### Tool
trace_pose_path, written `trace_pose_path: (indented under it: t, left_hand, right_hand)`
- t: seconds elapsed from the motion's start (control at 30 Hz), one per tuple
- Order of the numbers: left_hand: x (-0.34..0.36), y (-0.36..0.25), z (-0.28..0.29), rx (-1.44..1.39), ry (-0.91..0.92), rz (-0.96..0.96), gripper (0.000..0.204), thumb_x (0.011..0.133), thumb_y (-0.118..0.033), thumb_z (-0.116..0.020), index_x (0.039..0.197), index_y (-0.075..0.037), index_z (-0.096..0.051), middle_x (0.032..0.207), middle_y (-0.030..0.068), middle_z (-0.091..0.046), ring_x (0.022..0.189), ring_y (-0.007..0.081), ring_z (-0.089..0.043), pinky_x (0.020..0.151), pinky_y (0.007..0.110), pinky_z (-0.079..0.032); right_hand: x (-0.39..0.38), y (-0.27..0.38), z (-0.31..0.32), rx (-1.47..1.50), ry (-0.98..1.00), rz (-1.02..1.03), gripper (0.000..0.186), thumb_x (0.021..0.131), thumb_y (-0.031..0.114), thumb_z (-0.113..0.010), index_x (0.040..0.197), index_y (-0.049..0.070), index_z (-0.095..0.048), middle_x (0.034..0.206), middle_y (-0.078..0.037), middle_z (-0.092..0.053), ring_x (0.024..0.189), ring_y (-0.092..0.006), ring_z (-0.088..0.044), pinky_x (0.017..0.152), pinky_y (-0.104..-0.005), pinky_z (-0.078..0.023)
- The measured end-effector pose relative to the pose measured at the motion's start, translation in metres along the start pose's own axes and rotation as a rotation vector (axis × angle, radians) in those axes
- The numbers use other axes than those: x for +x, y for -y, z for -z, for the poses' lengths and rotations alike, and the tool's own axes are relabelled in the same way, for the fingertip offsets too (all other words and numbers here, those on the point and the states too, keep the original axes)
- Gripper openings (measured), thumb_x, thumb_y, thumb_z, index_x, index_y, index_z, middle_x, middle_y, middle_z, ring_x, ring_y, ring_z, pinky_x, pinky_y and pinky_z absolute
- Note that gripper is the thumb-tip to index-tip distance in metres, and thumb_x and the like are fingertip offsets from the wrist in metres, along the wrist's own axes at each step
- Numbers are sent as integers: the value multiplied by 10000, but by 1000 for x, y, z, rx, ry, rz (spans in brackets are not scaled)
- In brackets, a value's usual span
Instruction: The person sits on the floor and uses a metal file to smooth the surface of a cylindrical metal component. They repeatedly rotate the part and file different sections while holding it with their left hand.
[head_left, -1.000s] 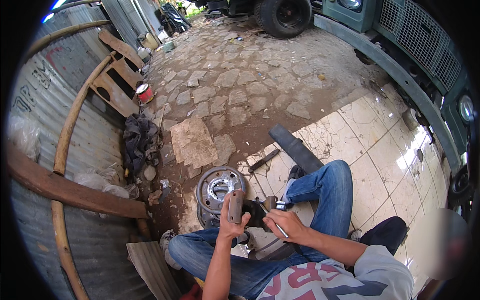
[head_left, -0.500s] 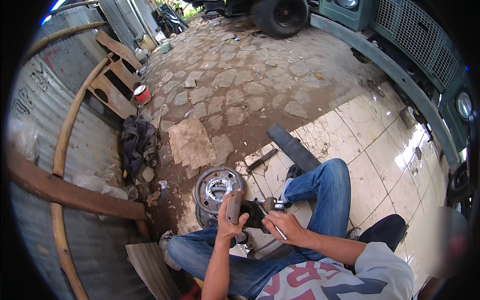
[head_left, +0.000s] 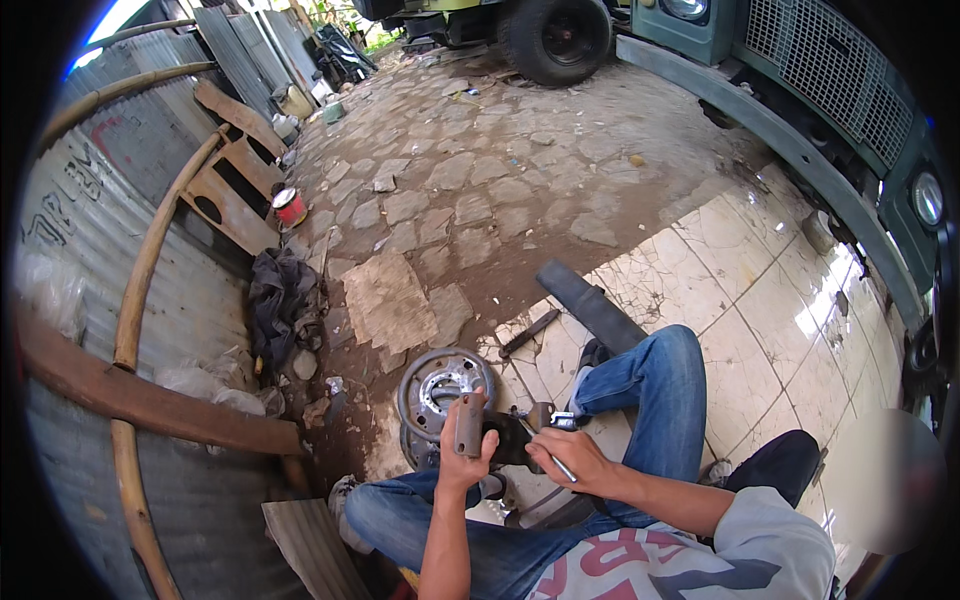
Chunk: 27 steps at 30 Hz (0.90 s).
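Observation:
My left hand (head_left: pixel 466 466) is wrapped round a worn brown metal part (head_left: pixel 468 424), a block with small holes and a dark middle, held above my crossed legs. Closed in a fist, my right hand (head_left: pixel 574 458) grips a thin metal rod (head_left: pixel 565 469) against the part's right side. The kind of tool is not clear. A rusty cylindrical end (head_left: pixel 541 414) and a shiny metal piece (head_left: pixel 564 421) show just beyond my right hand. Behind my left hand lies a round grey metal disc (head_left: pixel 405 392) with holes, partly hidden, on top of another round piece.
A dark-bristled brush (head_left: pixel 530 333) and a long black slab (head_left: pixel 592 306) lie on the cracked tiles ahead. Corrugated sheets and wooden poles (head_left: pixel 133 300) line the left. A green vehicle's bumper (head_left: pixel 780 140) curves along the right. A red can (head_left: pixel 289 207) stands by the wall.
The view has shifted slightly, so the surroundings sit a little lower and mostly farther right. Both hands keep their holds on the metal part and the rod.

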<state>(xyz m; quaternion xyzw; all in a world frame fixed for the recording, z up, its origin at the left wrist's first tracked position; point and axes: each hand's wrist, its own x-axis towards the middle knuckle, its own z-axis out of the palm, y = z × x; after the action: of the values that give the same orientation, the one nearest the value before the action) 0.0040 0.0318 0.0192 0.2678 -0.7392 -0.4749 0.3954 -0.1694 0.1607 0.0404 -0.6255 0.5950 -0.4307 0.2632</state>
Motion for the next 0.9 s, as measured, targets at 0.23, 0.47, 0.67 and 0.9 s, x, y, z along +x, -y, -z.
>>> trace_pose_path:
  t: [0.23,0.47,0.67,0.9]
  left_hand:
    - [-1,-7,1,12,3,49,566,870,-198,-674,1362,44,-531,1305,195,-588,1189,317,-579,1030,388,-424]
    - [-3,3,4,-121,-3,77,641,876,-287,-705,1373,71,-514,1345,180,-582,1212,264,-573,1041,365,-423]
    - [-2,5,7,-81,-72,28,586,929,-273,-651,1382,73,-512,1299,170,-625,1218,256,-583,1061,364,-411]
    - [-8,15,1,-29,-95,80,461,959,-58,-567,1404,49,-508,1321,171,-615,1235,242,-581,1077,377,-408]
  right_hand:
    - [-1,3,-2,9,-26,9,143,959,120,-609,874,7,-631,750,-162,-587,654,-375,-608,571,-455,-463]
    - [-4,9,-1,-32,60,-13,133,966,113,-589,887,8,-613,756,-152,-576,679,-360,-596,595,-441,-458]
    - [9,19,12,-52,49,7,181,979,204,-605,932,39,-662,777,-160,-612,691,-374,-632,606,-450,-501]
    - [5,9,6,-26,2,16,155,954,149,-652,868,22,-630,750,-148,-574,644,-367,-603,556,-450,-452]
